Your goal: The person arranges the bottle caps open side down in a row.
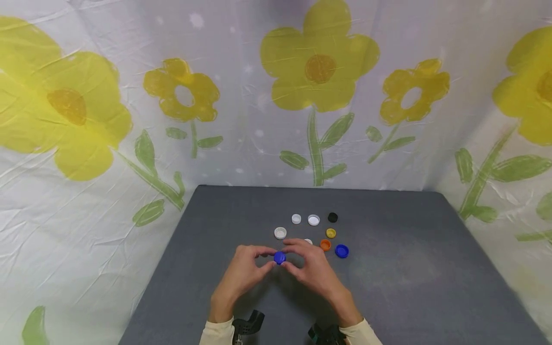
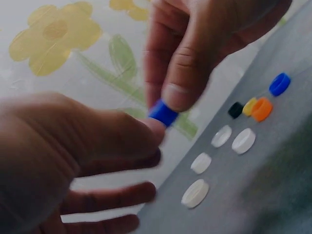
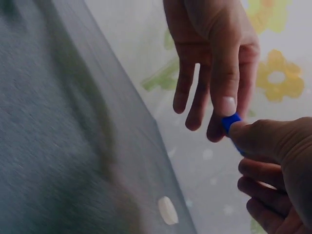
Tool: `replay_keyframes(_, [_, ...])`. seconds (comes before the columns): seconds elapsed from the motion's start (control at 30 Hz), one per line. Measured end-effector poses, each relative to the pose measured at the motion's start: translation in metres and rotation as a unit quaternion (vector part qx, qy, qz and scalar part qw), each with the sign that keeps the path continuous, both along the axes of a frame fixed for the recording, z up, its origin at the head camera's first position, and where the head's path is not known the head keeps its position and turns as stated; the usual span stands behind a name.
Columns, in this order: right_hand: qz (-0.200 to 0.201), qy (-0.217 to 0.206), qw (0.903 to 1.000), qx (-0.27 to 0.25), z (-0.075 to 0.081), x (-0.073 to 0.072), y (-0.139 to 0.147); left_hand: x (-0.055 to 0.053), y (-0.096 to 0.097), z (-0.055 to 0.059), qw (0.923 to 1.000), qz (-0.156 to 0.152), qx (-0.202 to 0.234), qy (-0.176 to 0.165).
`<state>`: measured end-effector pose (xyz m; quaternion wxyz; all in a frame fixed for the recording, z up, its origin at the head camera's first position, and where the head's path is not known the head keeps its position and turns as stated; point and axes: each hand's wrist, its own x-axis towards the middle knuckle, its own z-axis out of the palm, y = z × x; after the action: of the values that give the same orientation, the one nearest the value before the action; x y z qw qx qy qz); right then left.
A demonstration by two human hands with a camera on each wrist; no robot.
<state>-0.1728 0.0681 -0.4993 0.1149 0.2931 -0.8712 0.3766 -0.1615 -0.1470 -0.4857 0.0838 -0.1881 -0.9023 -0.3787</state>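
A small blue bottle cap (image 1: pixel 280 258) is held up between both hands above the table. My left hand (image 1: pixel 243 270) pinches its left side between thumb and fingers, while my right hand (image 1: pixel 312 268) pinches it from the right. In the left wrist view the thumbs cover part of the cap (image 2: pixel 164 114), leaving its ribbed side showing. In the right wrist view just a sliver of the blue cap (image 3: pixel 231 122) shows between the thumbs. Behind the right fingers lies a white cap (image 1: pixel 308 242), partly hidden.
On the dark grey table (image 1: pixel 414 258), beyond the hands, lie white caps (image 1: pixel 280 233), a black cap (image 1: pixel 333 217), a yellow cap (image 1: pixel 330 233), an orange cap (image 1: pixel 325 245) and a wider blue cap (image 1: pixel 342 251). A flower-printed sheet (image 1: pixel 241 158) hangs around the table's back and sides.
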Motion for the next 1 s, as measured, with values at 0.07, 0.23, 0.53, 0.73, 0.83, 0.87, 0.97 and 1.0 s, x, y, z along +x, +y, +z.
replay_keyframes(0.07, [0.004,-0.013,0.9998,0.014,-0.004,0.002,-0.003,0.002,-0.003,-0.002,0.9994,-0.003,-0.031,-0.011])
replay_keyframes(0.23, [0.024,-0.028,0.9979,0.053,-0.014,0.006,-0.011,0.008,-0.009,-0.011,0.9962,-0.015,-0.082,-0.025])
replay_keyframes(0.53, [0.048,-0.03,0.9918,0.115,-0.032,0.01,-0.026,0.014,-0.014,-0.025,0.9906,-0.001,-0.118,-0.069])
replay_keyframes(0.73, [0.051,-0.029,0.9892,0.134,-0.037,0.012,-0.03,0.017,-0.012,-0.03,0.9885,0.009,-0.134,-0.071])
replay_keyframes(0.83, [0.05,-0.026,0.988,0.144,-0.039,0.013,-0.032,0.018,-0.011,-0.032,0.9879,0.013,-0.14,-0.066])
replay_keyframes(0.87, [0.05,-0.025,0.9875,0.147,-0.039,0.013,-0.032,0.018,-0.011,-0.033,0.9875,0.015,-0.143,-0.065])
replay_keyframes(0.97, [0.053,-0.025,0.9859,0.157,-0.041,0.014,-0.034,0.019,-0.01,-0.035,0.9864,0.021,-0.149,-0.066])
replay_keyframes(1.0, [0.054,-0.026,0.9853,0.16,-0.041,0.014,-0.034,0.02,-0.01,-0.036,0.9862,0.023,-0.15,-0.066])
